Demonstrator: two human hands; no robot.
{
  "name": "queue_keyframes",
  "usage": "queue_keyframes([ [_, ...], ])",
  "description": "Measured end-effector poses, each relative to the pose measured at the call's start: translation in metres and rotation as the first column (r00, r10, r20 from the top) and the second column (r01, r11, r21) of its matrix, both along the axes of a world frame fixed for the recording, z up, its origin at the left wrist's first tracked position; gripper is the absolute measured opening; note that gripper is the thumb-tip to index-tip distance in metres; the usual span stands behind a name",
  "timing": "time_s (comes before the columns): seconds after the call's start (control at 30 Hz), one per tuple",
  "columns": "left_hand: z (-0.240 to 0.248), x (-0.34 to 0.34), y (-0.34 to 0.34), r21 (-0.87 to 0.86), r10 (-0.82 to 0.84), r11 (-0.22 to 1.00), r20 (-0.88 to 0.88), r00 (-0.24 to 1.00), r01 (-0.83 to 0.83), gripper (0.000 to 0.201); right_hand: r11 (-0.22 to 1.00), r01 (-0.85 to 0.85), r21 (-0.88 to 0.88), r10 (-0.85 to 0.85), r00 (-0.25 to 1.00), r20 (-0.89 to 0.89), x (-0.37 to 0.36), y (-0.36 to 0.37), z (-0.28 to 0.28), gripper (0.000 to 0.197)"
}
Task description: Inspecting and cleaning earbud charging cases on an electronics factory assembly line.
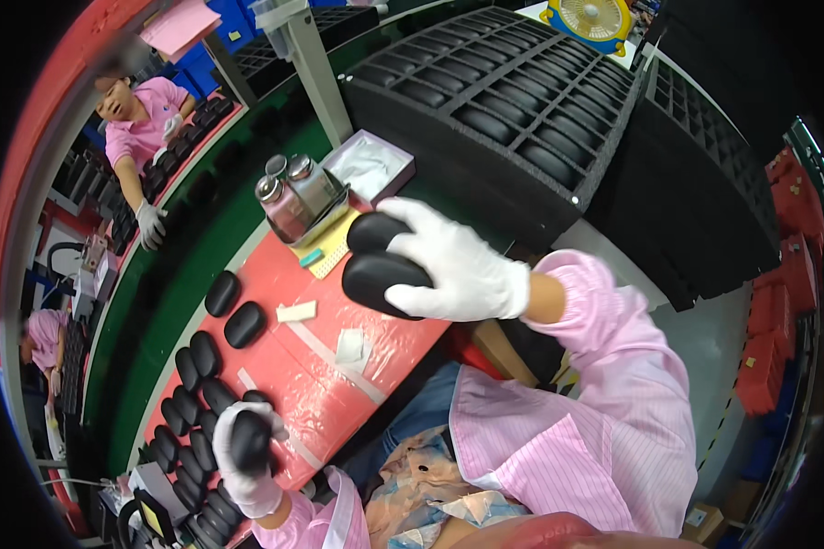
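In a white glove, my right hand grips two smooth black oval cases side by side, raised over the right end of the red-topped workbench. Fingers and thumb lie across both cases. My left hand, also gloved, is at the lower left with its fingers wrapped round another black oval case. Close to it, several more black cases lie in loose rows on the bench. Two stand a little apart from the rows, farther up the bench.
Metal-capped bottles sit in a holder beside a shallow white box. Large black foam trays filled with black cases stand beyond my right hand. A green conveyor separates me from a co-worker. A yellow-blue fan is at the top.
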State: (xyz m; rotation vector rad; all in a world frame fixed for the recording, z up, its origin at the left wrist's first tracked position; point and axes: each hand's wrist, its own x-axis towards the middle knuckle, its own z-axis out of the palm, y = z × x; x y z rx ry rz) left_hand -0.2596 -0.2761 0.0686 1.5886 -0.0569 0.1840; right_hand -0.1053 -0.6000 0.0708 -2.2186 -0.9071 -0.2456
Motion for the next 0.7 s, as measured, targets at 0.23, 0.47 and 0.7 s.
queue_keyframes([
  [0.23,-0.044,0.025,-0.002,-0.331,0.170,0.923,-0.107,0.980,-0.196,0.081,0.906,0.359,-0.225,-0.198,0.829,0.523,0.156,-0.135,0.107,0.036],
  [0.47,-0.027,0.064,-0.020,-0.267,0.273,0.908,-0.209,0.939,-0.323,0.075,0.303,0.847,-0.437,-0.512,0.532,0.675,0.335,-0.291,0.113,0.054],
  [0.7,-0.016,0.100,-0.046,0.058,0.391,0.920,-0.200,0.898,-0.388,0.076,0.437,0.705,-0.559,-0.560,0.699,0.445,0.436,-0.370,0.015,0.054],
])
